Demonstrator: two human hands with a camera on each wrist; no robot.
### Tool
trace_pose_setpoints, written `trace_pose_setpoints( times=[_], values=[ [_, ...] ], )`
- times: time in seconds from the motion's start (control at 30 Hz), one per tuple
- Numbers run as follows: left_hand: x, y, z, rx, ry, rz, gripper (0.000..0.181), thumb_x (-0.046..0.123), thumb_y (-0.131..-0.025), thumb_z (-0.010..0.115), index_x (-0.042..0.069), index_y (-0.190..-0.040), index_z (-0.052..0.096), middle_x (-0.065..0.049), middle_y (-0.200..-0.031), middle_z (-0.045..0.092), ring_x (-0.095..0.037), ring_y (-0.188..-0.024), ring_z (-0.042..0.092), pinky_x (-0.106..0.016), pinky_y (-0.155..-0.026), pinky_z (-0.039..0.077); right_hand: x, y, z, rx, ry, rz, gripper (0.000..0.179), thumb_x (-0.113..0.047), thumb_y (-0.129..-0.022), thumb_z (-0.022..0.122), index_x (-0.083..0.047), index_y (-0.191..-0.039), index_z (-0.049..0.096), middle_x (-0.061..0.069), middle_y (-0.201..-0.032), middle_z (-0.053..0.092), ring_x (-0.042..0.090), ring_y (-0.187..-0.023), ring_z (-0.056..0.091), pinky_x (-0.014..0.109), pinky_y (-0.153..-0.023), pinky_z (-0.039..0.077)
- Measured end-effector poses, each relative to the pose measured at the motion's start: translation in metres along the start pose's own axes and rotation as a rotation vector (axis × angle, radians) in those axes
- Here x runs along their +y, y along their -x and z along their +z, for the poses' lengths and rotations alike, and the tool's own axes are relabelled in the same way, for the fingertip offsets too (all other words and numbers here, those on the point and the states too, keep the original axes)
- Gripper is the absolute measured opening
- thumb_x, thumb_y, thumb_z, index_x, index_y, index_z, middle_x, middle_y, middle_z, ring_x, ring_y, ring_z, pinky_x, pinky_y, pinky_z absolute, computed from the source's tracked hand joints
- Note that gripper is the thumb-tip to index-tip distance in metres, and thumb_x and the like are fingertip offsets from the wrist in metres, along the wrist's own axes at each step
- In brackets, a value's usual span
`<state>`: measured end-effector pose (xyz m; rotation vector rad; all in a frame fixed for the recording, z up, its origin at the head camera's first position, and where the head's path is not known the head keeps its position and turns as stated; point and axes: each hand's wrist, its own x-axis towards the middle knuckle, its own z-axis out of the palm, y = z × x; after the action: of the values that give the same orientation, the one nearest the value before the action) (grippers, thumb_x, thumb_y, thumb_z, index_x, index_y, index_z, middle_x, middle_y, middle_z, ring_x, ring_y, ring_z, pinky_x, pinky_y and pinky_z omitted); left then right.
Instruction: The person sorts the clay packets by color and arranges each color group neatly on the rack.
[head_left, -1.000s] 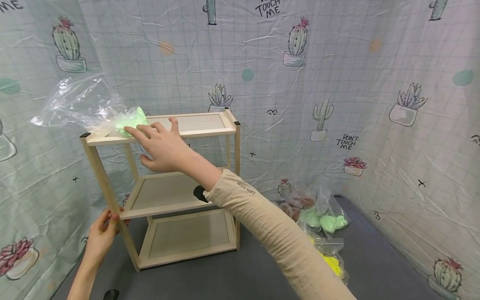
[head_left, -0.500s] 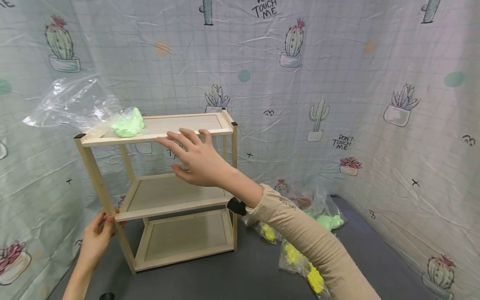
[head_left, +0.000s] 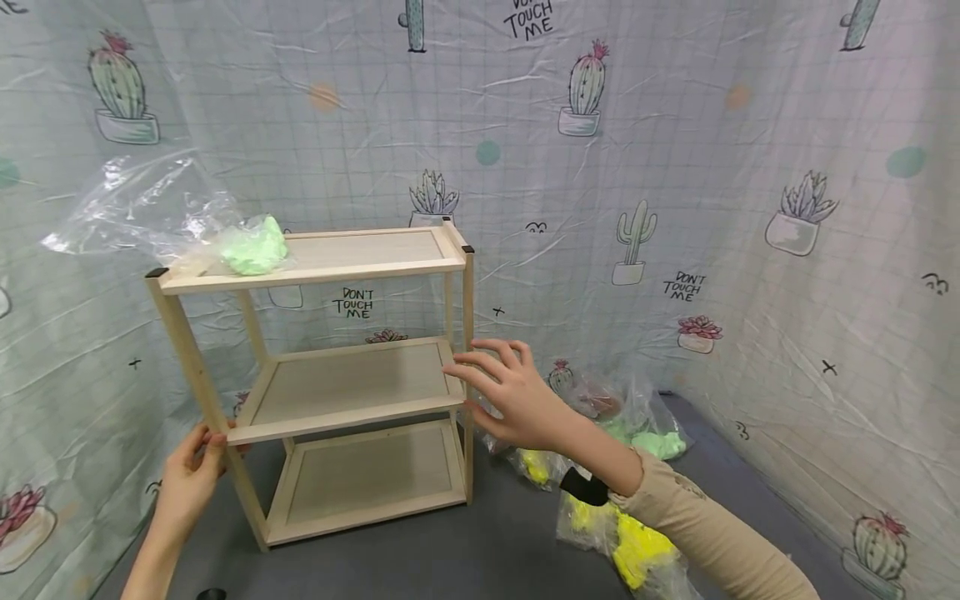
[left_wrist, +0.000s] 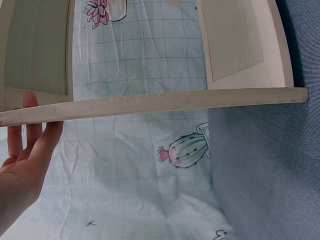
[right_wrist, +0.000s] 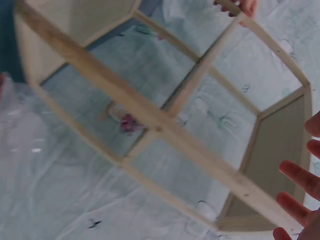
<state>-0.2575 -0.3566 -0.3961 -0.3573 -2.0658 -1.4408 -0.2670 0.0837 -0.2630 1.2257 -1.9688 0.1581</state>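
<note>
A pale wooden three-tier shelf rack (head_left: pixel 352 379) stands on the dark surface. My left hand (head_left: pixel 189 471) grips its front left post at the middle tier; in the left wrist view, fingers (left_wrist: pixel 46 142) curl behind that post (left_wrist: pixel 150 103). My right hand (head_left: pixel 517 400) is beside the front right post, its fingers spread and holding nothing. The right wrist view shows these spread fingers (right_wrist: pixel 300 177) at the lower right, near the rack's upper end. A clear plastic bag with a light green lump (head_left: pixel 255 247) lies on the top tier's left end, its loose plastic (head_left: pixel 150 208) jutting past the edge.
Right of the rack, clear bags with yellow contents (head_left: pixel 641 546), light green contents (head_left: pixel 660 444) and reddish-brown contents (head_left: pixel 600 402) lie on the dark surface (head_left: pixel 420 558). A cactus-print curtain (head_left: pixel 510 108) encloses the back and sides.
My right hand has moved away from the green bag on the top tier, rightward and down to the right post. The left hand keeps its grip on the left post.
</note>
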Motion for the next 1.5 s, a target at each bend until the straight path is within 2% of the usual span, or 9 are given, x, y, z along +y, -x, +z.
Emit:
trace_pose_setpoints(
  times=[0.13, 0.27, 0.37, 0.57, 0.63, 0.87, 1.1, 1.37, 1.5],
  values=[
    [0.002, 0.000, 0.000, -0.012, 0.049, 0.010, 0.027, 0.011, -0.095, 0.037, 0.008, -0.116, 0.054, 0.012, -0.088, 0.059, 0.004, -0.079, 0.063, -0.009, -0.062, 0.048, 0.008, 0.030, 0.003, -0.027, -0.009, 0.054, 0.046, -0.018, -0.079, 0.065, -0.017, -0.123, 0.051, 0.003, -0.120, 0.053, 0.026, -0.118, 0.040, 0.048, -0.085, 0.030],
    [0.042, 0.006, 0.011, 0.047, -0.117, -0.064, 0.024, 0.014, -0.094, 0.039, 0.007, -0.113, 0.052, 0.021, -0.083, 0.056, 0.011, -0.076, 0.059, -0.007, -0.061, 0.046, 0.015, 0.054, 0.006, -0.058, -0.014, 0.115, 0.046, -0.017, -0.078, 0.064, -0.017, -0.123, 0.051, 0.002, -0.118, 0.054, 0.027, -0.116, 0.041, 0.050, -0.084, 0.031],
    [0.049, 0.007, 0.013, 0.058, -0.163, -0.086, 0.025, 0.013, -0.094, 0.038, 0.005, -0.114, 0.051, 0.023, -0.083, 0.055, 0.012, -0.076, 0.057, -0.006, -0.061, 0.045, 0.021, 0.071, 0.008, -0.083, 0.000, 0.145, 0.045, -0.017, -0.079, 0.064, -0.019, -0.122, 0.051, 0.001, -0.117, 0.055, 0.027, -0.115, 0.042, 0.051, -0.084, 0.031],
    [-0.010, -0.001, -0.002, 0.000, 0.103, 0.000, 0.028, 0.009, -0.094, 0.038, 0.002, -0.118, 0.051, 0.008, -0.090, 0.058, 0.003, -0.079, 0.063, -0.009, -0.062, 0.048, 0.040, 0.106, 0.006, -0.101, 0.010, 0.163, 0.042, -0.017, -0.080, 0.062, -0.019, -0.121, 0.053, 0.003, -0.115, 0.056, 0.027, -0.111, 0.044, 0.049, -0.083, 0.031],
    [-0.019, -0.002, -0.004, -0.014, 0.117, 0.001, 0.028, 0.010, -0.094, 0.038, 0.005, -0.119, 0.052, 0.006, -0.092, 0.057, 0.003, -0.080, 0.063, -0.009, -0.062, 0.048, 0.047, 0.120, 0.003, -0.108, 0.014, 0.175, 0.041, -0.018, -0.081, 0.060, -0.018, -0.121, 0.052, 0.004, -0.115, 0.056, 0.027, -0.110, 0.043, 0.048, -0.082, 0.031],
    [0.022, 0.003, 0.007, 0.030, -0.085, -0.082, 0.031, 0.013, -0.094, 0.038, -0.001, -0.120, 0.047, 0.015, -0.090, 0.054, 0.010, -0.079, 0.059, -0.007, -0.063, 0.046, 0.071, 0.168, -0.010, -0.140, 0.066, 0.304, 0.048, -0.017, -0.078, 0.065, -0.015, -0.123, 0.051, 0.005, -0.110, 0.059, 0.027, -0.105, 0.045, 0.049, -0.080, 0.031],
    [-0.093, -0.008, -0.021, 0.017, 0.043, -0.003, 0.033, 0.012, -0.093, 0.043, 0.003, -0.124, 0.049, 0.004, -0.095, 0.057, -0.002, -0.080, 0.065, -0.012, -0.059, 0.049, 0.097, 0.208, -0.018, -0.108, 0.097, 0.369, 0.054, -0.005, -0.070, 0.067, -0.009, -0.122, 0.052, 0.008, -0.102, 0.062, 0.026, -0.098, 0.047, 0.045, -0.075, 0.029],
    [-0.060, -0.005, -0.015, -0.003, 0.158, 0.006, 0.030, 0.006, -0.093, 0.041, 0.001, -0.121, 0.051, 0.003, -0.093, 0.057, -0.002, -0.078, 0.065, -0.011, -0.059, 0.048, 0.122, 0.246, -0.012, -0.148, 0.161, 0.440, 0.048, -0.003, -0.072, 0.064, -0.005, -0.119, 0.053, 0.012, -0.101, 0.060, 0.029, -0.094, 0.048, 0.051, -0.074, 0.031],
    [-0.074, -0.007, -0.016, 0.026, 0.069, -0.004, 0.033, 0.012, -0.093, 0.042, 0.001, -0.123, 0.049, 0.002, -0.094, 0.057, -0.002, -0.078, 0.065, -0.011, -0.058, 0.049, 0.131, 0.260, -0.008, -0.171, 0.192, 0.443, 0.045, -0.005, -0.076, 0.061, -0.004, -0.120, 0.052, 0.014, -0.106, 0.058, 0.031, -0.093, 0.049, 0.054, -0.073, 0.033]
  ],
)
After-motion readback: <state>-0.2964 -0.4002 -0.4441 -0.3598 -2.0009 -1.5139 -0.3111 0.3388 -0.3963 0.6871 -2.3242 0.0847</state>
